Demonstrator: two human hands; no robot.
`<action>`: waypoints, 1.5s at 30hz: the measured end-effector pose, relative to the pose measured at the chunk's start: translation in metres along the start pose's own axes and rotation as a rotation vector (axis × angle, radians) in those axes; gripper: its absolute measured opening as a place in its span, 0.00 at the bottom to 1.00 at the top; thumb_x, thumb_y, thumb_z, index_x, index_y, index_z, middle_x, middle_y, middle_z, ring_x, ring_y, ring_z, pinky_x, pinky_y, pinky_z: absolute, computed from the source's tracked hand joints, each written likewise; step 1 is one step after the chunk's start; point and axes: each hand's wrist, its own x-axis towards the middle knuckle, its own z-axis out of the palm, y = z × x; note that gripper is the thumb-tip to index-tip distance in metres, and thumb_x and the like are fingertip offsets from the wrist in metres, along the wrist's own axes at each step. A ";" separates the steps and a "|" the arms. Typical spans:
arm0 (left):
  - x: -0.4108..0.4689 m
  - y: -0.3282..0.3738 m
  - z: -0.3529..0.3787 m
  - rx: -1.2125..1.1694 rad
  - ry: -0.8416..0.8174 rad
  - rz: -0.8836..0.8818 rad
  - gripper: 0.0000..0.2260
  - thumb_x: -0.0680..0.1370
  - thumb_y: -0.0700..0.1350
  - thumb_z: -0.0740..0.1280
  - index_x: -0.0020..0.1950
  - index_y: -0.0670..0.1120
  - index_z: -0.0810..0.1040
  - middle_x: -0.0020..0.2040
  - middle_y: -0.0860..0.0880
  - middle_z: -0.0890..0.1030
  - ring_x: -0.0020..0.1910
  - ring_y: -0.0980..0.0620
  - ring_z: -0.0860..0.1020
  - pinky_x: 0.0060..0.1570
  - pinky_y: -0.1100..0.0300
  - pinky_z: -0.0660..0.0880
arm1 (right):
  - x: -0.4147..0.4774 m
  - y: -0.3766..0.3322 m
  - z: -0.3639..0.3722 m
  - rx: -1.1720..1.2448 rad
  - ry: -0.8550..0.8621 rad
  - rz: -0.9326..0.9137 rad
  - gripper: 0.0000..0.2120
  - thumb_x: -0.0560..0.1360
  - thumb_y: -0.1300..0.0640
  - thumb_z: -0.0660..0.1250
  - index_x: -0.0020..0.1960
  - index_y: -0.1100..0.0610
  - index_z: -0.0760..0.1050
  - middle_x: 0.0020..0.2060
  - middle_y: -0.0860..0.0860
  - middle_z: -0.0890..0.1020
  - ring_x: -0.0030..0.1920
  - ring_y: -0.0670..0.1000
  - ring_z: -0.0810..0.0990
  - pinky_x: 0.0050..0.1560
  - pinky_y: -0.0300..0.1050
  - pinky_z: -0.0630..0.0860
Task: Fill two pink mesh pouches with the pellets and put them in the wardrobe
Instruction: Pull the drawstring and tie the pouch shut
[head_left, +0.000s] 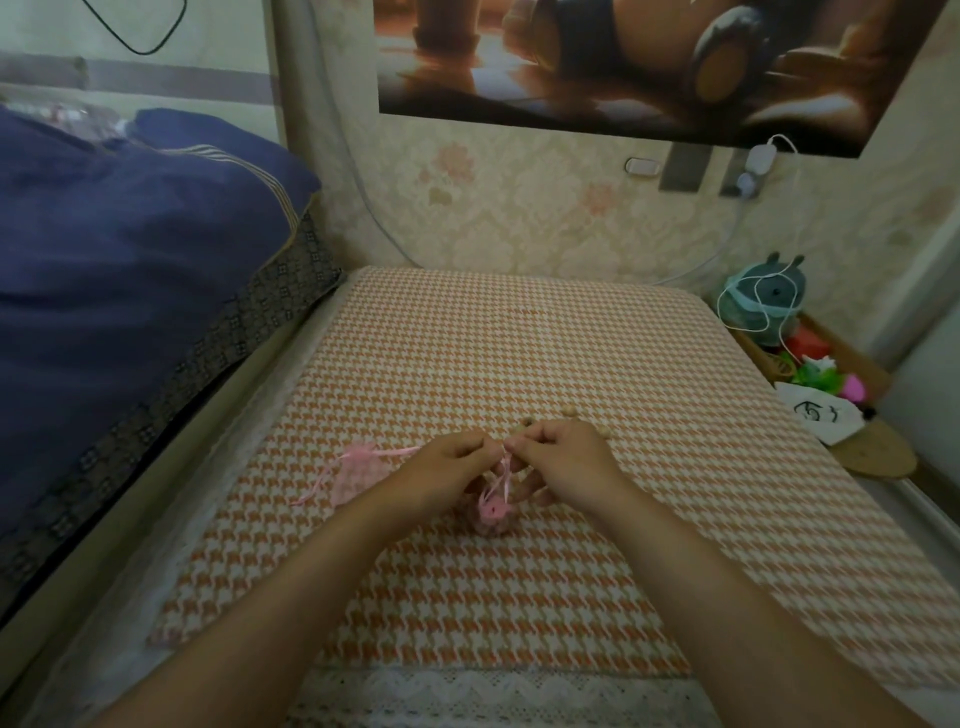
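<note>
A filled pink mesh pouch (492, 514) sits on the orange houndstooth tablecloth (519, 353), just below my hands. My left hand (447, 470) and my right hand (561, 454) each pinch the pouch's pink ribbon drawstring (505, 470) above it, fingertips almost touching. A second pink mesh pouch (358, 470) lies flat to the left of my left hand, its ribbons trailing on the cloth. A few small tan pellets (569, 412) lie loose on the cloth just beyond my right hand.
A bed with a dark blue duvet (130, 249) runs along the left. At the right edge a wooden tray holds a teal plush toy (769, 296), a white cable and colourful bits (826, 374). The wall with a poster stands behind the table.
</note>
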 end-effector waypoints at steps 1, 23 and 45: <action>-0.001 0.000 -0.001 -0.016 -0.012 -0.012 0.17 0.82 0.45 0.62 0.32 0.53 0.77 0.29 0.57 0.72 0.30 0.58 0.69 0.35 0.63 0.67 | 0.002 0.001 0.001 -0.009 0.016 -0.006 0.08 0.78 0.54 0.70 0.46 0.58 0.84 0.37 0.52 0.87 0.29 0.49 0.82 0.29 0.42 0.77; 0.000 -0.001 0.002 -0.058 0.113 -0.120 0.15 0.80 0.48 0.65 0.41 0.40 0.83 0.35 0.38 0.82 0.33 0.49 0.79 0.40 0.55 0.77 | -0.009 -0.001 0.002 -0.072 -0.164 0.088 0.07 0.76 0.58 0.73 0.39 0.58 0.82 0.28 0.50 0.83 0.25 0.46 0.78 0.27 0.38 0.75; -0.011 -0.007 -0.012 0.566 0.198 0.025 0.15 0.68 0.59 0.76 0.39 0.46 0.85 0.34 0.47 0.83 0.34 0.54 0.80 0.38 0.55 0.76 | 0.008 0.015 -0.001 0.328 -0.016 0.492 0.06 0.79 0.60 0.67 0.44 0.60 0.78 0.30 0.50 0.82 0.22 0.46 0.78 0.24 0.40 0.79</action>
